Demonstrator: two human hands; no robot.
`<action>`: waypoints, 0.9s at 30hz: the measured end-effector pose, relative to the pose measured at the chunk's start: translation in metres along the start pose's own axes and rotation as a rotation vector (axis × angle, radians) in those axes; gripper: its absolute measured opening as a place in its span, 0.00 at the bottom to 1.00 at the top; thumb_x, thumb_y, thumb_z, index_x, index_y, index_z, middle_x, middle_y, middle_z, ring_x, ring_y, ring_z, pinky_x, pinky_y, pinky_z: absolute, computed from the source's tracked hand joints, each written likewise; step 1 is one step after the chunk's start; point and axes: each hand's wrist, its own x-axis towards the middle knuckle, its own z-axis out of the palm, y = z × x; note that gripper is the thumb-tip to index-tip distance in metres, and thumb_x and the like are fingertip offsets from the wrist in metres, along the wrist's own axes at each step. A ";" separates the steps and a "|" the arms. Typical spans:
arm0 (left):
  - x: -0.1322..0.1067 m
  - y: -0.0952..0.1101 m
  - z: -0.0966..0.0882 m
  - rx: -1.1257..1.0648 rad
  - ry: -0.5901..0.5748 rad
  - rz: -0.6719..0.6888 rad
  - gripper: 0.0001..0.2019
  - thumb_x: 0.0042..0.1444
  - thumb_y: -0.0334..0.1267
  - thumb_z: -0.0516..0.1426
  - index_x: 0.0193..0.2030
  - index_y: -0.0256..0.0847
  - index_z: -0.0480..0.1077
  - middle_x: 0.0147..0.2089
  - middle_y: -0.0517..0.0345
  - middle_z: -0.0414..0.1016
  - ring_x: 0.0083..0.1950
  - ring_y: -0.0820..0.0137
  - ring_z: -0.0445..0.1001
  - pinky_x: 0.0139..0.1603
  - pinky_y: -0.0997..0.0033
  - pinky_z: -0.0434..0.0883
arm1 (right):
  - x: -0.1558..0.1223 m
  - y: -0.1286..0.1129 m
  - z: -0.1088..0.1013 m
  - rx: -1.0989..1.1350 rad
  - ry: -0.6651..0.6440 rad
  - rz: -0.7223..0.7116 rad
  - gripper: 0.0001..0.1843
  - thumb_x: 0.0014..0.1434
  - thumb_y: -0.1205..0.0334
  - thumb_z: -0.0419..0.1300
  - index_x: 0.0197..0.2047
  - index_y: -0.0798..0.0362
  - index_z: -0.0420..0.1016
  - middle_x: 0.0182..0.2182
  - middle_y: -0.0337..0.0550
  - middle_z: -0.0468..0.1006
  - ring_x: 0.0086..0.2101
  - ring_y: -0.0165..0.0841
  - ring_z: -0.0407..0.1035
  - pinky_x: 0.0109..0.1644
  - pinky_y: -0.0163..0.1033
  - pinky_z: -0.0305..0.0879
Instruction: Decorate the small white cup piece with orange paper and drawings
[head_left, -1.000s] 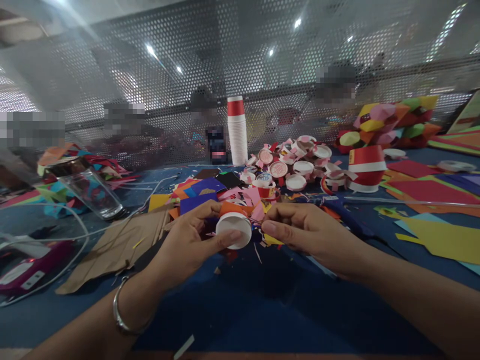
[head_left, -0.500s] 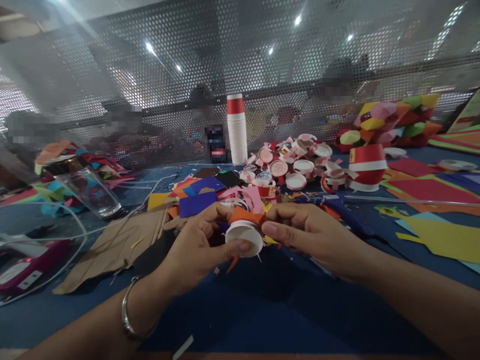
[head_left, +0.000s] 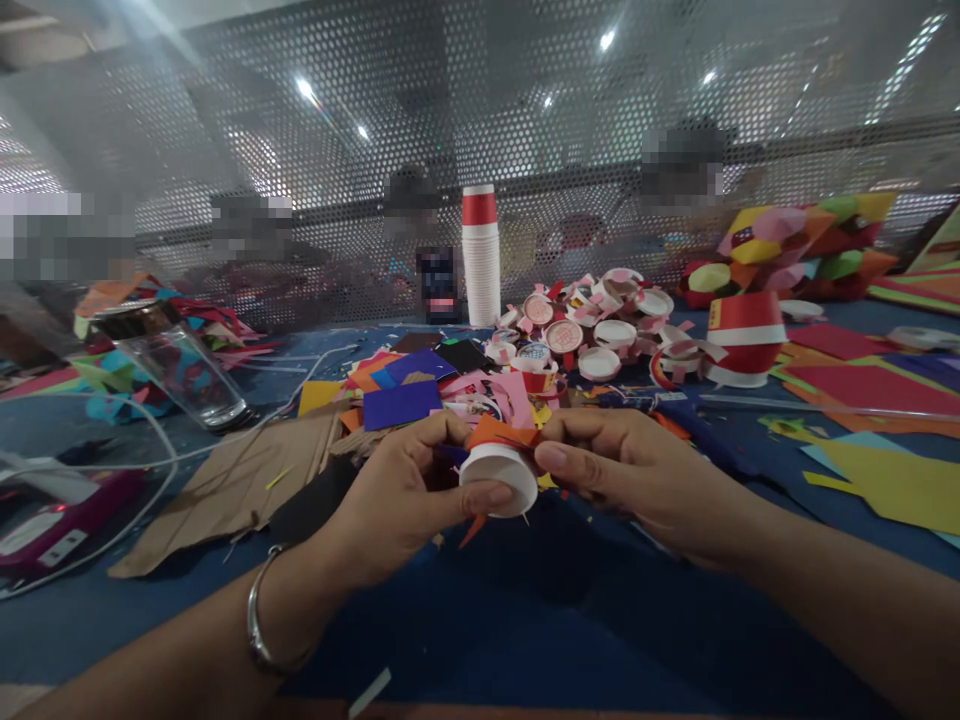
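Note:
Just above the table's front part, my left hand (head_left: pixel 427 490) is closed round a small white paper cup piece (head_left: pixel 487 475), thumb across its round face. A strip of orange paper (head_left: pixel 501 434) lies along the cup piece's far side. My right hand (head_left: pixel 619 475) pinches the right end of this strip between thumb and forefinger, close against the cup piece. Beyond my hands lie pink paper scraps (head_left: pixel 514 395) and a dark blue paper rectangle (head_left: pixel 403 405).
A tall stack of paper cups (head_left: pixel 481 260) stands behind a heap of cut cup bottoms (head_left: pixel 600 325). Cardboard (head_left: pixel 232 490), a tilted glass bottle (head_left: pixel 191 375) and a purple power strip (head_left: pixel 67 525) are left. Yellow paper (head_left: pixel 892 480) and red-white cups (head_left: pixel 746 340) are right.
Both hands keep the same grip on the cup piece and orange strip. The whole view has shifted slightly, so everything appears a little further right.

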 end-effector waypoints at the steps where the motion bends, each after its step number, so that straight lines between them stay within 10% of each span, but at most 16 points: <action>1: 0.000 0.000 0.000 0.000 -0.001 0.002 0.18 0.50 0.36 0.74 0.41 0.39 0.72 0.35 0.63 0.82 0.33 0.76 0.79 0.34 0.80 0.74 | 0.000 0.000 0.000 0.000 -0.002 -0.003 0.22 0.63 0.39 0.65 0.34 0.51 0.73 0.24 0.31 0.60 0.22 0.24 0.47 0.23 0.35 0.41; 16: 0.000 0.004 -0.006 0.067 -0.045 -0.013 0.18 0.52 0.42 0.73 0.46 0.40 0.76 0.34 0.61 0.80 0.28 0.76 0.73 0.24 0.79 0.69 | -0.001 -0.005 -0.001 -0.047 0.022 -0.046 0.23 0.65 0.41 0.64 0.33 0.53 0.71 0.25 0.31 0.60 0.24 0.24 0.48 0.24 0.36 0.41; 27: 0.004 0.002 -0.008 -0.045 -0.015 0.044 0.09 0.55 0.36 0.72 0.41 0.42 0.80 0.38 0.62 0.84 0.37 0.76 0.79 0.37 0.81 0.73 | 0.001 -0.003 -0.002 -0.094 0.049 -0.094 0.22 0.65 0.42 0.64 0.31 0.52 0.72 0.22 0.30 0.58 0.22 0.24 0.47 0.22 0.35 0.40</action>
